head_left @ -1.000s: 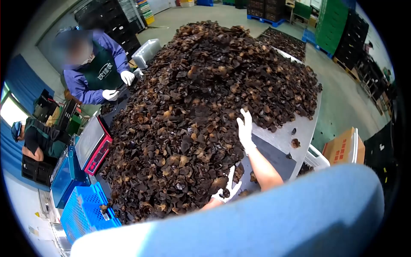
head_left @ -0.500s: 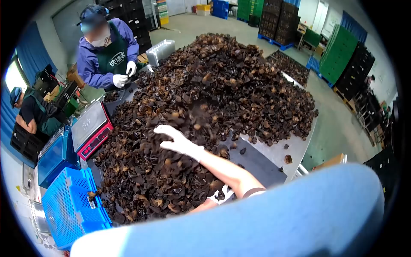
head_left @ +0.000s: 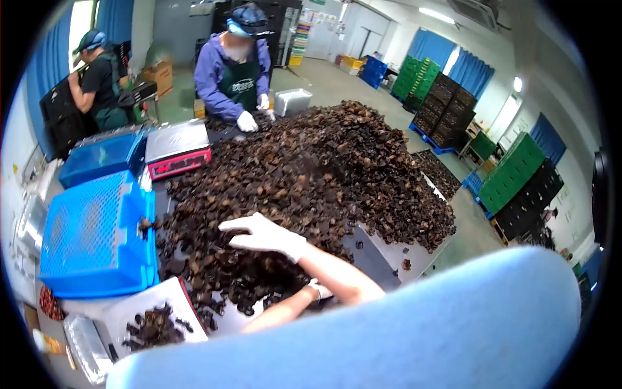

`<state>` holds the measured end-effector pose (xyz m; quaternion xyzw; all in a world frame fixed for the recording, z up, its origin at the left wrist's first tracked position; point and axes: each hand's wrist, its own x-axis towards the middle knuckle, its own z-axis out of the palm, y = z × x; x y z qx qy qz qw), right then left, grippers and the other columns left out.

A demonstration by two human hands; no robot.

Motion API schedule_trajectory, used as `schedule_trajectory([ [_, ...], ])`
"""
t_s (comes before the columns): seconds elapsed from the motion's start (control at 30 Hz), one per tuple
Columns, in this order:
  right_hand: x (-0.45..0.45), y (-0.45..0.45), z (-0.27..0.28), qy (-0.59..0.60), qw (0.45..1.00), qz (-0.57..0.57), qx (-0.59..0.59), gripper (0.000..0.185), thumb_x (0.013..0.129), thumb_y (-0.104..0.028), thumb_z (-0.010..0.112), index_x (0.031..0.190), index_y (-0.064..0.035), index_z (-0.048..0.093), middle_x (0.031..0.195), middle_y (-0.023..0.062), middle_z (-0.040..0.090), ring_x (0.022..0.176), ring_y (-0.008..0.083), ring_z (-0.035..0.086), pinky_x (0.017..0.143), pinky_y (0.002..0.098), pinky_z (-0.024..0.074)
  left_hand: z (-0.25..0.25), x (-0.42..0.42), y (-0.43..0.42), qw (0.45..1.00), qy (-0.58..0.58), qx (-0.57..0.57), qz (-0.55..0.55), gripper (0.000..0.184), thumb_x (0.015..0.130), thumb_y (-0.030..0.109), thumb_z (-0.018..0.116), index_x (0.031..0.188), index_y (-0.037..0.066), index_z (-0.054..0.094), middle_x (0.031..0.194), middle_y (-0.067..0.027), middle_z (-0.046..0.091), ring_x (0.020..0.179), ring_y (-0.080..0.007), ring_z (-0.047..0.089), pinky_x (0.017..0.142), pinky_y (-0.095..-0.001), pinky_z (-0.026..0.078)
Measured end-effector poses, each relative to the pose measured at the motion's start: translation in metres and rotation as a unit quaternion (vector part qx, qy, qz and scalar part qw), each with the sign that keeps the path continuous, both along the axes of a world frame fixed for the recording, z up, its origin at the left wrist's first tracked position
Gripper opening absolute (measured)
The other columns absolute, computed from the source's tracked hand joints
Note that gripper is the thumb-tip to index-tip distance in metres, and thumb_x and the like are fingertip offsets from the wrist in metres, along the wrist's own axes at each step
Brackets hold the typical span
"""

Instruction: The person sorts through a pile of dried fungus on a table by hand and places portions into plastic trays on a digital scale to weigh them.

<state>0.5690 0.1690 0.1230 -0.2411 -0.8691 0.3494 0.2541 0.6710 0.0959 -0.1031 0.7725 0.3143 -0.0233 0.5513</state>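
Observation:
A large heap of dark brown wood ear mushrooms [head_left: 363, 155] covers the table. My right hand [head_left: 262, 235], in a white glove, is over the near part of the heap, thumb and fingers stretched out and apart, with nothing gripped. Crossing beneath the right forearm is my left hand [head_left: 319, 289], also gloved; its fingers are hidden behind that forearm, low at the heap's near edge. A small pile of mushrooms [head_left: 155, 327] lies on a pale, red-edged scale plate [head_left: 120, 311] at the lower left.
Left of the heap are a blue perforated basket [head_left: 84, 227], a red scale [head_left: 178, 159] and a blue bin [head_left: 100, 161]. Across the table a gloved co-worker [head_left: 236, 71] stands near a clear plastic box [head_left: 293, 102]. Another person [head_left: 100, 78] is farther left. Stacked crates [head_left: 447, 110] stand behind.
The view has turned, bringing the near scale plate with mushrooms into sight. My right hand stays open over the heap, nearer to me. The co-worker's hands have moved down and apart toward the table.

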Motion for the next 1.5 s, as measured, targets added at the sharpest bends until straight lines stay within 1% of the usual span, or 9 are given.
schedule_trajectory([
  [0.03,0.008,-0.009,0.004,0.031,0.996,-0.065,-0.059,0.041,0.087,-0.025,0.068,0.124,-0.0075,0.064,0.117,0.0111,0.070,0.103,0.0212,0.068,0.092,0.0304,0.0517,0.008,-0.006,-0.006,1.000,0.010,-0.010,-0.007,0.045,0.090,0.039,0.057,0.125,0.012,0.057,0.116,-0.0057,0.061,0.097,-0.0238,0.059,0.083,-0.0422,0.048],
  [0.2,0.081,-0.031,-0.011,0.116,0.935,-0.211,-0.259,0.032,0.097,-0.021,0.057,0.122,-0.0033,0.065,0.096,0.0087,0.072,0.069,0.0126,0.062,0.065,0.0258,0.0525,0.076,-0.058,-0.038,0.990,0.079,-0.110,-0.032,0.043,0.090,0.040,0.055,0.120,0.011,0.063,0.110,-0.0043,0.067,0.090,-0.0227,0.064,0.078,-0.0434,0.052],
  [0.27,0.110,-0.040,-0.043,0.113,0.938,-0.244,-0.217,0.032,0.098,-0.023,0.058,0.122,-0.0037,0.065,0.097,0.0092,0.071,0.075,0.0131,0.063,0.067,0.0258,0.0528,0.103,-0.086,-0.054,0.979,0.103,-0.174,-0.005,0.041,0.088,0.041,0.055,0.116,0.014,0.067,0.107,-0.0033,0.068,0.086,-0.0198,0.063,0.078,-0.0444,0.053],
  [0.43,0.168,-0.086,-0.091,0.105,0.902,-0.324,-0.264,0.029,0.097,-0.017,0.059,0.120,-0.0027,0.066,0.106,0.0068,0.070,0.092,0.0141,0.066,0.078,0.0269,0.0523,0.189,-0.157,-0.076,0.959,0.191,0.182,-0.101,0.051,0.087,0.046,0.054,0.115,0.007,0.068,0.109,-0.0175,0.070,0.101,-0.0330,0.066,0.090,-0.0415,0.051],
  [0.57,0.205,-0.140,-0.135,0.090,0.902,-0.393,-0.158,0.027,0.096,-0.014,0.058,0.117,-0.0003,0.067,0.107,0.0083,0.071,0.096,0.0141,0.065,0.086,0.0265,0.0508,0.292,-0.202,-0.104,0.919,0.257,0.290,-0.071,0.036,0.084,0.036,0.058,0.091,0.005,0.074,0.080,-0.0131,0.072,0.075,-0.0307,0.069,0.071,-0.0410,0.055],
  [0.73,0.236,-0.150,-0.197,0.154,0.844,-0.473,-0.200,0.026,0.094,-0.011,0.059,0.113,0.0039,0.069,0.110,0.0121,0.070,0.100,0.0178,0.064,0.093,0.0304,0.0487,0.261,-0.172,-0.051,0.713,0.574,0.299,-0.270,0.036,0.093,0.045,0.057,0.120,0.024,0.069,0.121,0.0037,0.067,0.114,-0.0221,0.059,0.100,-0.0507,0.045],
  [0.87,0.272,-0.139,-0.224,0.090,0.848,-0.505,-0.136,0.024,0.095,-0.010,0.059,0.111,0.0048,0.068,0.108,0.0123,0.071,0.101,0.0182,0.064,0.094,0.0307,0.0482,0.328,-0.112,0.016,0.818,0.493,0.297,-0.018,0.045,0.087,0.039,0.068,0.125,0.016,0.064,0.124,-0.0092,0.065,0.114,-0.0339,0.058,0.100,-0.0600,0.040],
  [1.2,0.079,-0.187,-0.085,-0.045,0.946,-0.306,-0.093,0.018,0.092,-0.010,0.062,0.106,-0.0029,0.071,0.101,0.0090,0.072,0.093,0.0181,0.067,0.085,0.0298,0.0521,0.375,-0.256,-0.073,0.832,0.401,0.382,-0.034,0.033,0.086,0.033,0.065,0.112,0.011,0.066,0.108,-0.0102,0.065,0.104,-0.0289,0.059,0.089,-0.0474,0.042],
  [1.5,-0.029,-0.288,-0.156,-0.129,0.945,0.256,-0.159,0.037,0.082,-0.015,0.067,0.117,-0.0043,0.062,0.108,0.0163,0.061,0.102,0.0351,0.058,0.090,0.0430,0.0476,0.277,-0.288,-0.140,0.851,0.241,0.462,0.070,0.041,0.084,0.037,0.063,0.112,0.007,0.061,0.103,-0.0129,0.060,0.097,-0.0283,0.057,0.084,-0.0417,0.043],
])
